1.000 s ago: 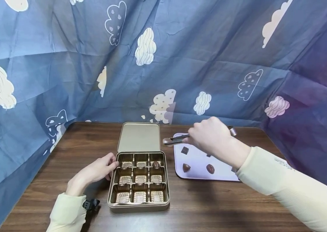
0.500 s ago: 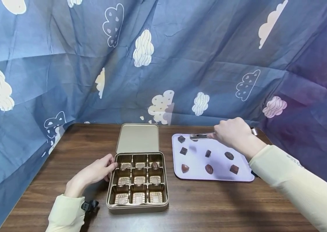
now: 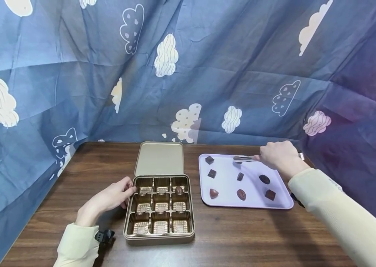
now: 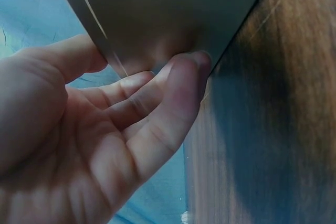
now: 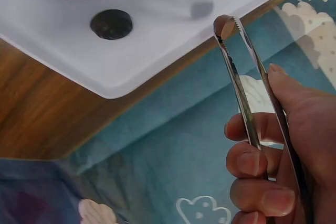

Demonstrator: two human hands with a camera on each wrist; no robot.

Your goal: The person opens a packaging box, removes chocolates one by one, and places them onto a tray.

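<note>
My left hand (image 3: pixel 116 195) holds the left side of a gold tin box (image 3: pixel 159 241). Its thumb is at the rim and its bent fingers lie against the side wall, as the left wrist view shows. Inside is a tray of square compartments; a brown chocolate (image 3: pixel 179 190) sits in the back right one. My right hand (image 3: pixel 279 157) grips metal tongs (image 5: pixel 265 90) over the back of a lilac tray (image 3: pixel 221 202). Between the tongs' tips is a rounded brown chocolate (image 5: pixel 224 27); I cannot tell whether it is pinched.
Several chocolates lie spread on the tray, among them a dark oval (image 3: pixel 264 179), a square one (image 3: pixel 270 194) and a leaf-patterned one (image 3: pixel 241 194). The box's lid (image 3: pixel 159 158) lies open behind it. A blue cloud-print cloth (image 3: pixel 258 74) hangs behind the wooden table (image 3: pixel 234 237).
My right hand has moved right with the tongs, from beside the lid to over the tray's back, their tips now lower at a chocolate. The left hand stays on the box.
</note>
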